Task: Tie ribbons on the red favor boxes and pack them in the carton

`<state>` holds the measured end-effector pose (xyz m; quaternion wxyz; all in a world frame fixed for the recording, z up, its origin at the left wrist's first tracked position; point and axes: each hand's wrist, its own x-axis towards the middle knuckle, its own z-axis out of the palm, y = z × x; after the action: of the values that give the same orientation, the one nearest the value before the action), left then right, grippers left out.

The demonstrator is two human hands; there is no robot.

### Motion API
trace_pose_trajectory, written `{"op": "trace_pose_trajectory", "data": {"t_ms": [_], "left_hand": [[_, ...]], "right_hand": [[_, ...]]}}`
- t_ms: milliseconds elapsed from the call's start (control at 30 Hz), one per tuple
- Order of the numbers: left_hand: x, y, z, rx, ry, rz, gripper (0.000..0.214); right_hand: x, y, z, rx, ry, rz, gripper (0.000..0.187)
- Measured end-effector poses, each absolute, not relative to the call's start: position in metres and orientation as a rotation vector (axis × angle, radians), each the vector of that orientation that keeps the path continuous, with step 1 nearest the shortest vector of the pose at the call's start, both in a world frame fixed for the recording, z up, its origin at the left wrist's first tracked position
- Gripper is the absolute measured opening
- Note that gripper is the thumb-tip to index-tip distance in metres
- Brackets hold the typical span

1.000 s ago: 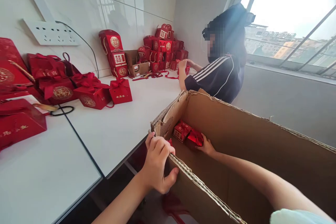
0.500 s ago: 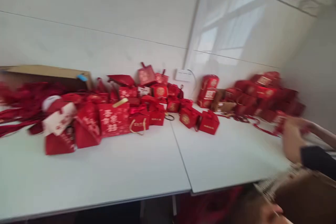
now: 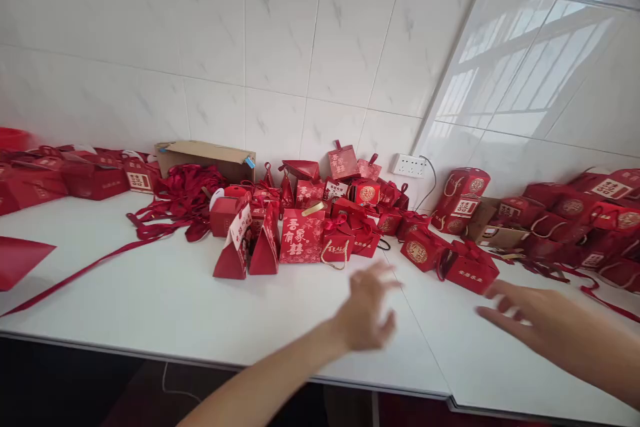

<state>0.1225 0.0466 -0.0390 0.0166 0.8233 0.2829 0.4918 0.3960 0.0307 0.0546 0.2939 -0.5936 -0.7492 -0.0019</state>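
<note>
My left hand hovers over the white table with its fingers spread, and nothing is in it. My right hand reaches forward on the right, fingers stretched out and empty, slightly blurred. Just beyond both hands lies a heap of small red gift boxes with gold print and ribbon handles. Nearest my left hand is a flat red bag with gold characters. A red box sits closest to my right hand.
A long cardboard box lies against the tiled wall beside a tangle of red ribbons. More red boxes pile up at the right and along the far left. A white power strip hangs on the wall.
The view swung left from a large cardboard carton to the table. Both hands have left the carton and now reach out empty over the tabletop.
</note>
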Motion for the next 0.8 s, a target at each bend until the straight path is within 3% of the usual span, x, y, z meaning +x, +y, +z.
{"op": "trace_pose_trajectory", "data": {"t_ms": [67,133,267,433,567,700,800], "left_hand": [[0.065,0.069,-0.02,2.469,1.26,1.698,0.037],[0.022,0.089,0.0,2.324,1.711,1.646,0.034],[-0.019,0.12,0.022,2.221,1.896,1.509,0.03],[-0.043,0.121,0.035,2.258,1.804,1.366,0.008],[-0.047,0.094,0.051,2.339,1.622,1.508,0.01],[-0.018,0.087,0.038,2.493,1.199,1.519,0.009],[0.012,0.097,0.015,2.475,1.114,1.483,0.009]], "right_hand": [[0.342,0.047,0.063,-1.6,-2.261,0.098,0.025],[0.288,0.06,0.07,-1.435,-2.377,0.183,0.021],[0.207,0.084,0.071,-1.101,-2.325,0.379,0.015],[0.171,0.101,0.057,-1.092,-2.134,0.444,0.015],[0.175,0.099,0.048,-1.02,-1.864,0.476,0.045],[0.178,0.102,0.037,-0.867,-1.825,0.488,0.025],[0.179,0.111,0.027,-0.863,-1.812,0.441,0.027]]}}
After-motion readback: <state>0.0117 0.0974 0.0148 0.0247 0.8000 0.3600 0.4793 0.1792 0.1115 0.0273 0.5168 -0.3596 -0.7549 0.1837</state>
